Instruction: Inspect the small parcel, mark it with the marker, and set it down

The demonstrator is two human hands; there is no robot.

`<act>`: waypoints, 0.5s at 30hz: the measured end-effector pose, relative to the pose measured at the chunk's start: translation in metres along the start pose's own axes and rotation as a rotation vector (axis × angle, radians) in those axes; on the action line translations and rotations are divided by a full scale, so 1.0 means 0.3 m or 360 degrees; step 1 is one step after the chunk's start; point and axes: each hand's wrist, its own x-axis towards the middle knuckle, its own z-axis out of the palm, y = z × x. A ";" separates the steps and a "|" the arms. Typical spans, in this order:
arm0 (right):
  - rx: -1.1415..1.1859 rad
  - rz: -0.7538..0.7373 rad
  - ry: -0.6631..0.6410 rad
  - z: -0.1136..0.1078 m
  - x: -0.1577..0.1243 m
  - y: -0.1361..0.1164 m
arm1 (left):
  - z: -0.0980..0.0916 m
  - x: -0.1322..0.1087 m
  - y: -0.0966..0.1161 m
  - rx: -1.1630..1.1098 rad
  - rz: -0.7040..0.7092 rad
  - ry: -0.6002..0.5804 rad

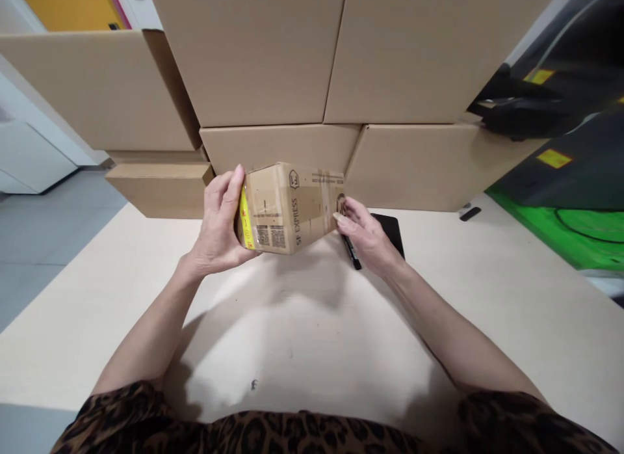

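A small brown cardboard parcel [292,205] printed "SF EXPRESS", with barcodes and a strip of yellow tape, is held up above the table. My left hand [219,223] grips its left end, thumb over the yellow tape. My right hand [366,236] presses its fingertips against the parcel's right end. A black marker [351,253] lies under my right hand; whether the hand holds it or it rests on the table I cannot tell.
Large plain cardboard boxes [273,57] are stacked along the far side of the pale table [312,350]. A flat black device [391,231] lies behind my right hand. A small black object [470,213] sits further right. Green floor and dark equipment are at right.
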 end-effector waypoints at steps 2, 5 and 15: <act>-0.0345 -0.0261 -0.0018 -0.015 -0.007 0.003 | 0.005 0.000 0.013 0.0087 0.0052 0.0025; -0.0862 -0.0802 -0.0189 -0.035 -0.028 -0.021 | 0.016 -0.007 0.040 0.0320 0.0272 -0.0027; -0.0703 -0.1466 -0.0472 0.009 -0.072 -0.077 | 0.025 -0.035 0.169 0.0571 0.0657 -0.0309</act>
